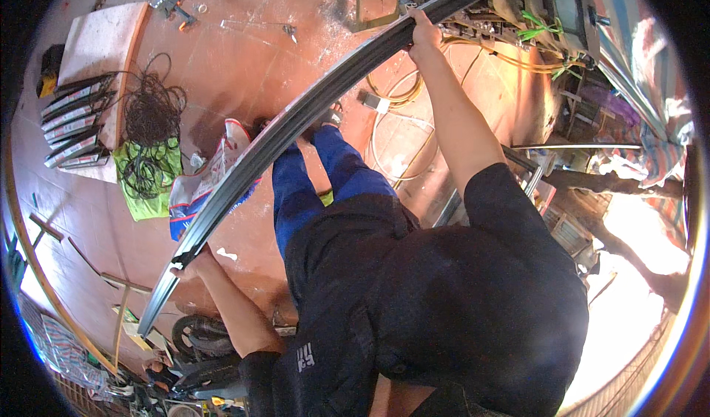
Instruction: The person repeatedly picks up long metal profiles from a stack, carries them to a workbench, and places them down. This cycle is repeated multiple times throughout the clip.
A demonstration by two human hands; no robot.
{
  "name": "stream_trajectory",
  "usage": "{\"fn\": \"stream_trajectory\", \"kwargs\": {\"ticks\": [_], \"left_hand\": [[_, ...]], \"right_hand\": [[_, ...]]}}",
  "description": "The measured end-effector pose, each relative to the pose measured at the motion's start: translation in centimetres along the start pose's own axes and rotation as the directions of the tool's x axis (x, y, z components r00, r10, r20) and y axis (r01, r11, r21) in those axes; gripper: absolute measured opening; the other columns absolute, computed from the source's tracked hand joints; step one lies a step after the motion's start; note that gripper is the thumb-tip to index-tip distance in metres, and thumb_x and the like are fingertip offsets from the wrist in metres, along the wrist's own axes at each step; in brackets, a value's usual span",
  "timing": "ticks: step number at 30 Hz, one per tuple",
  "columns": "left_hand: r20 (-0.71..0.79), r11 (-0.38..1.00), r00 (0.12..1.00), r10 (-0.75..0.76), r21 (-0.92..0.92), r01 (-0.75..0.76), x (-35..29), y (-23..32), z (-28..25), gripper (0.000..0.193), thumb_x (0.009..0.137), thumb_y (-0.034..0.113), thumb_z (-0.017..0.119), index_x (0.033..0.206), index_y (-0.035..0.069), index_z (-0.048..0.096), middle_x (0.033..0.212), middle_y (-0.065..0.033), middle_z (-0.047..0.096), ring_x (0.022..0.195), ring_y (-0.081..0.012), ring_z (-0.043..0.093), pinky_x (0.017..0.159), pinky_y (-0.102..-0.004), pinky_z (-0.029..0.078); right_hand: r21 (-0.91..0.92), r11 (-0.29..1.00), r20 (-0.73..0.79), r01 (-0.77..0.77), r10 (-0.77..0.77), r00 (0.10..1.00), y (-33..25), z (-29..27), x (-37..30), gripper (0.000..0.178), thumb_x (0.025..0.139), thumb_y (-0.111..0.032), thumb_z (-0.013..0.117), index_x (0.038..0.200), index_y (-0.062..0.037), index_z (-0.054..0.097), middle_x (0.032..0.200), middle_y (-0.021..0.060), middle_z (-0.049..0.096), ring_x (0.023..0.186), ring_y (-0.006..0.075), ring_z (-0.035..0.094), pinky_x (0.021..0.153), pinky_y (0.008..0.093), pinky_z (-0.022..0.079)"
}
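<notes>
A long grey grooved metal profile runs diagonally across the view, from the lower left to the upper right, held off the floor in front of my body. Near its lower left end my left hand is closed around it, beside a small black and white patch on the bar. My right hand, arm stretched out, grips the same profile toward its far upper end. The fingers of both hands are partly hidden by the bar. Its far tip reaches over a cluttered workbench.
A pale board lies at the left with several short dark strips. Tangled black cord rests partly on a yellow-green bag. A white, red and blue sack lies under the profile. Coiled hose spreads near my feet.
</notes>
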State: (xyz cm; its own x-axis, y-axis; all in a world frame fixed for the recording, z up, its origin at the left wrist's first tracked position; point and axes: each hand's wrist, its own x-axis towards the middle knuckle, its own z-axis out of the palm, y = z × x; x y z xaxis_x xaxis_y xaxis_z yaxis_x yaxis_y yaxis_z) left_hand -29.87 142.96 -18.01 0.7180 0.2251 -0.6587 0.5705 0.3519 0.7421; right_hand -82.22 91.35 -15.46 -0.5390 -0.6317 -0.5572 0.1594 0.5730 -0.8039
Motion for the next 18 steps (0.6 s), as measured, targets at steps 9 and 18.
{"fn": "stream_trajectory", "kwargs": {"ticks": [9,18], "left_hand": [[0.076,0.998,0.996,-0.042,-0.048,0.046,0.2,1.3,-1.1,0.070,0.085,0.065,0.042,0.118,0.006,0.059,0.114,-0.0315,0.065,0.103,-0.0518,0.066,0.088,-0.0693,0.052],[0.097,0.993,0.993,0.062,0.099,-0.071,1.6,1.4,-1.3,0.074,0.083,0.064,0.043,0.125,0.005,0.061,0.119,-0.0293,0.067,0.107,-0.0533,0.067,0.092,-0.0684,0.054]], "right_hand": [[0.048,0.998,0.021,0.030,-0.031,0.999,0.4,0.2,0.1,0.028,0.077,-0.027,0.081,0.093,-0.0088,0.067,0.081,0.0049,0.066,0.063,0.0236,0.066,0.055,0.0435,0.056],[0.058,0.988,0.016,0.142,-0.143,0.990,1.6,0.1,1.6,0.033,0.078,-0.025,0.077,0.101,-0.0047,0.064,0.089,0.0073,0.063,0.074,0.0242,0.063,0.066,0.0427,0.055]]}}
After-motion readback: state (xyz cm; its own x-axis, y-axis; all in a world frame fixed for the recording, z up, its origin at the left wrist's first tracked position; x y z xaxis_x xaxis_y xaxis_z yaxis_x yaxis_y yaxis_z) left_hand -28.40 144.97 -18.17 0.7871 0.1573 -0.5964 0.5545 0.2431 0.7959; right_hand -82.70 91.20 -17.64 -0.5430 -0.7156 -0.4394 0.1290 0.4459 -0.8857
